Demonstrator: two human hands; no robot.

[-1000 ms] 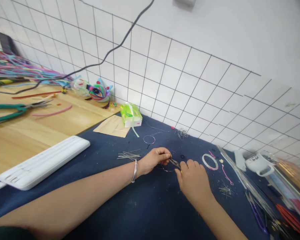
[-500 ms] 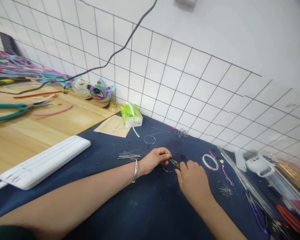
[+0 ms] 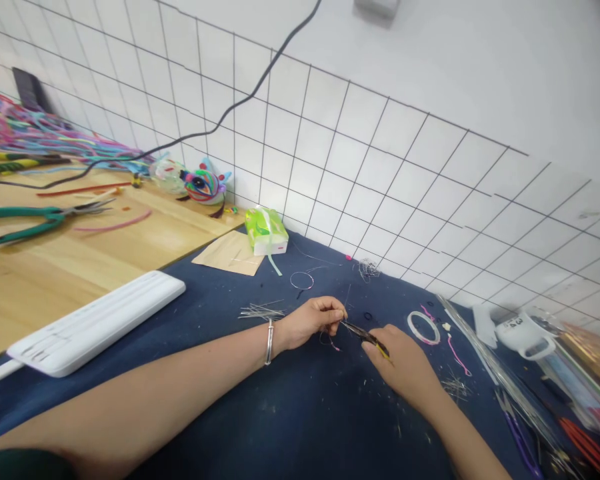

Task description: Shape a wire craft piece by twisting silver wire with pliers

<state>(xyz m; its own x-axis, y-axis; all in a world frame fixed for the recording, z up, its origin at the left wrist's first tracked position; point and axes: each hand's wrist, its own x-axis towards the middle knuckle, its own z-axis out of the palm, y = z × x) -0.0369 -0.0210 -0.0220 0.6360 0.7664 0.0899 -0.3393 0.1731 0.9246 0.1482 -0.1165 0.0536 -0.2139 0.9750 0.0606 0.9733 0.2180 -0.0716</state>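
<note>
Over the dark blue cloth [image 3: 290, 413], my left hand [image 3: 313, 323] pinches a thin wire [image 3: 347, 298] that sticks up from its fingertips, with a small pink loop hanging below. A silver bangle [image 3: 269, 341] circles that wrist. My right hand [image 3: 405, 363] is closed on small yellow-handled pliers [image 3: 367, 335], whose dark jaws point left and meet the wire at my left fingertips. The two hands are close together, almost touching.
A bundle of cut wire pieces [image 3: 261, 311], a wire ring [image 3: 301, 281], a pink-white ring [image 3: 423, 327], a green tissue pack [image 3: 267, 231], a white flat case [image 3: 97, 323] and green pliers [image 3: 35, 219] on the wooden top lie around. A mug [image 3: 523, 335] and tools crowd the right.
My right hand has drawn back to the right and down, showing more of the pliers. The left hand stays put, and the view has shifted slightly.
</note>
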